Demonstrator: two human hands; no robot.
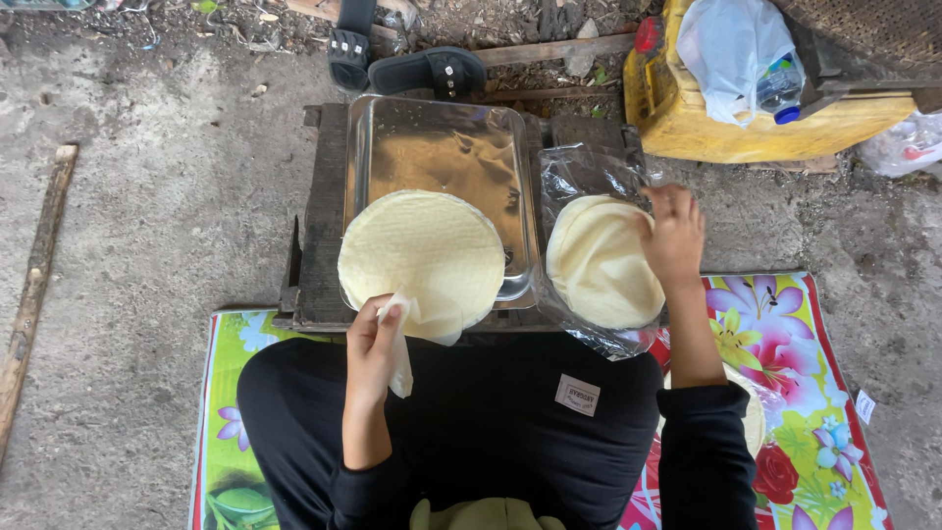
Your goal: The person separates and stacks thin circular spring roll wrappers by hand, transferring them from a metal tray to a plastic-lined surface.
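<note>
A round pale rice-paper sheet (422,250) lies across the near end of a shiny metal tray (442,147). My left hand (371,344) sits at the sheet's near edge, gripping a folded white cloth (400,353). To the right, a stack of the same round sheets (599,260) rests in an opened clear plastic bag (579,172). My right hand (672,236) is on the stack's far right edge, fingers pinched at a sheet there; whether it has lifted one I cannot tell.
The tray and bag rest on a low dark wooden bench (319,226). Black sandals (427,69) lie behind it; a yellow container (687,118) with a white bag stands at back right. I sit on a flowered mat (814,393). A wooden pole (34,285) lies left.
</note>
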